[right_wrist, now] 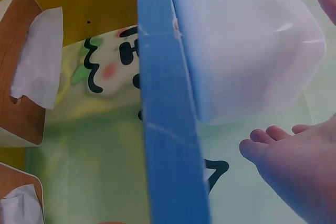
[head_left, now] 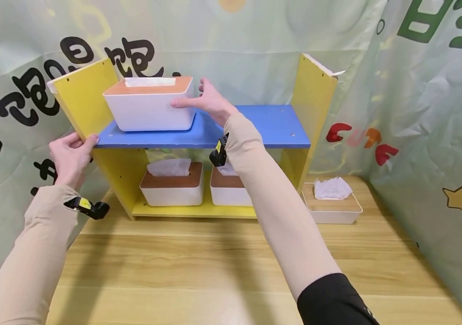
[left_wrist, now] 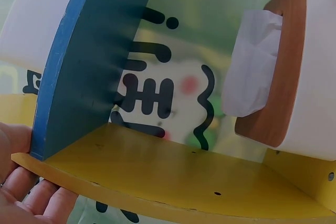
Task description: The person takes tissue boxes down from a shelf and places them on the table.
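Note:
A white tissue box (head_left: pixel 151 110) with a wood-look lid stands on the blue upper board (head_left: pixel 251 126) of a small yellow-and-blue shelf (head_left: pixel 86 97), near its left side. My right hand (head_left: pixel 210 101) is at the box's right end, thumb before its front, the other fingers past the end. In the right wrist view, a gap separates those fingers from the white box (right_wrist: pixel 252 45). My left hand (head_left: pixel 70 155) grips the shelf's left side panel where the blue board meets it; in the left wrist view its fingers (left_wrist: pixel 39 198) curl behind the yellow edge.
Beneath the blue board, two more tissue boxes stand on the lower level, a left one (head_left: pixel 172 192) and a right one (head_left: pixel 231 194) partly behind my forearm. Another tissue box (head_left: pixel 332 210) is on the wooden table (head_left: pixel 174 266), right of the shelf. A printed curtain (head_left: pixel 231 45) hangs behind.

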`<state>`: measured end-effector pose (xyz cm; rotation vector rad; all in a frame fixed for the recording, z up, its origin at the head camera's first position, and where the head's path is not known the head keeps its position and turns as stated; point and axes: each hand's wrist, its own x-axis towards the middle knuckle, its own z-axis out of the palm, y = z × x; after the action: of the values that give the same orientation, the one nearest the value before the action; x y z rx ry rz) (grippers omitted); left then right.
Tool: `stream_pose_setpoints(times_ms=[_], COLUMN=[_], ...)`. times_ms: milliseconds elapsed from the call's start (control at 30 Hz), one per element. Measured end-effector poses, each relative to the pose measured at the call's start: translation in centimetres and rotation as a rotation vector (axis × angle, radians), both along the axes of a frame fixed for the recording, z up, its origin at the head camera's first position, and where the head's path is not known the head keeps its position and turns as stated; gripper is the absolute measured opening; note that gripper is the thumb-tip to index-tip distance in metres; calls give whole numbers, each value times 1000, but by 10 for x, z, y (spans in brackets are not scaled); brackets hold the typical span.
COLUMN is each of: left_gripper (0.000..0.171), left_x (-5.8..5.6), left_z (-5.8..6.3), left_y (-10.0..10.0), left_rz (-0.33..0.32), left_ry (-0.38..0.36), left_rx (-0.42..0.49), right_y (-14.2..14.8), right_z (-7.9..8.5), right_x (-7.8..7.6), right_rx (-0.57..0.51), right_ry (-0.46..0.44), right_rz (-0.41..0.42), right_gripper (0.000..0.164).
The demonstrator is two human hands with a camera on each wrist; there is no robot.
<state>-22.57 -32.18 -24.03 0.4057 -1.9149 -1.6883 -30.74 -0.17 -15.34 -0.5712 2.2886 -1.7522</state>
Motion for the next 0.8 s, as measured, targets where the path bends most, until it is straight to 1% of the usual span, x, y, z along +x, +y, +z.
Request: stream_pose_setpoints(times_ms=[200,333,567,667,800], left_gripper=[56,56,56,56,56], left_x=[0,1,3,2,2], left_z=[0,0,2,1,0], left_y=[1,1,-1,0,-1], left_rz=[-7,-6,-14,-14,-9], left_ry=[-2,-5,12,14,0], left_rx=[4,2,19,14,-4], right_y=[-5,-10,-20,-21,-23], right_z=[0,-1,-3,-3,-5], right_x=[-6,-10,-16,-17,-22], right_rx=[27,22,-59,-76,-86], right_ry=[-18,-29,-4,-4,-12], right_rz=[-12,-25,-17,-11,-3], right_gripper=[118,115,92,91,95])
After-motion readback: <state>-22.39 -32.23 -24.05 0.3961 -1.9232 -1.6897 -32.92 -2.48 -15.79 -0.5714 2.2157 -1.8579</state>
